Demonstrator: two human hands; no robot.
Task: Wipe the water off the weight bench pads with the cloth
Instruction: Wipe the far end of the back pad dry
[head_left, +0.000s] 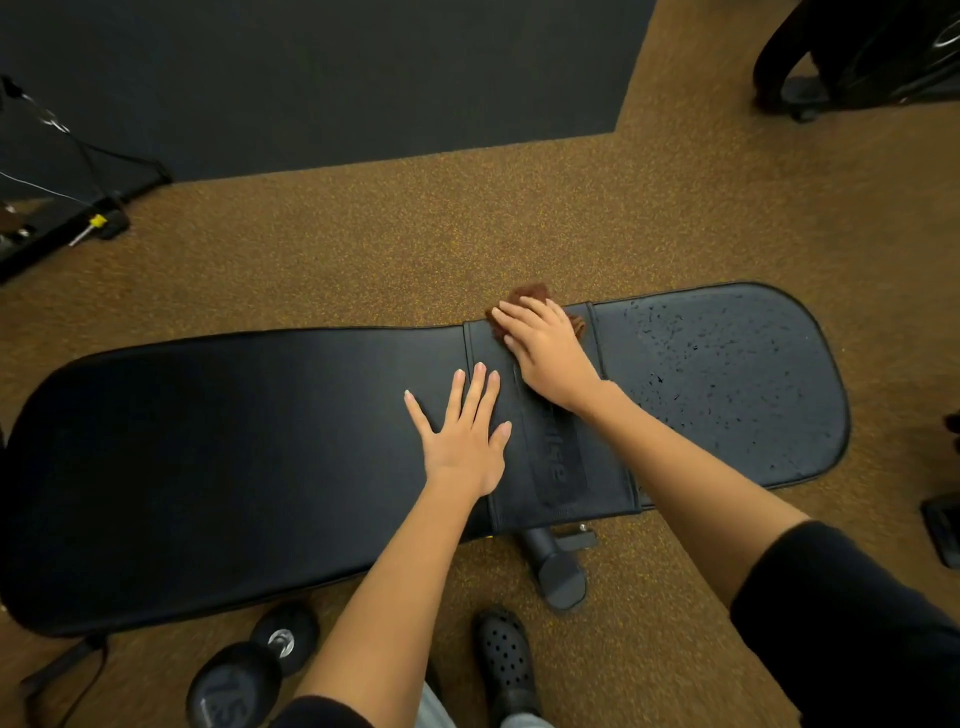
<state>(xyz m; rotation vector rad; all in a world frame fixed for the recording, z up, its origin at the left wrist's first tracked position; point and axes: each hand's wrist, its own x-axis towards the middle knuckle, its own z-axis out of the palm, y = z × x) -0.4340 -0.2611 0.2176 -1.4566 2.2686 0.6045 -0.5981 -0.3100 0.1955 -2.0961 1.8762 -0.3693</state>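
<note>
A black weight bench lies across the view. Its long back pad (208, 441) looks dry and smooth. The shorter seat pad (727, 379) on the right is speckled with water droplets. Between them runs a black strap section (561, 467) with raised lettering. My right hand (545, 353) presses flat on a brown cloth (530, 295) at the far edge of that strap section; most of the cloth is hidden under the hand. My left hand (467, 431) rests flat with fingers spread on the back pad, just left of the strap, holding nothing.
A dumbbell (249, 670) lies on the speckled brown floor near the bench's front edge, beside my black clog (506, 660). A bench adjustment handle (556, 566) sticks out below the strap. Dark matting (311, 78) lies beyond, with equipment at far left and top right.
</note>
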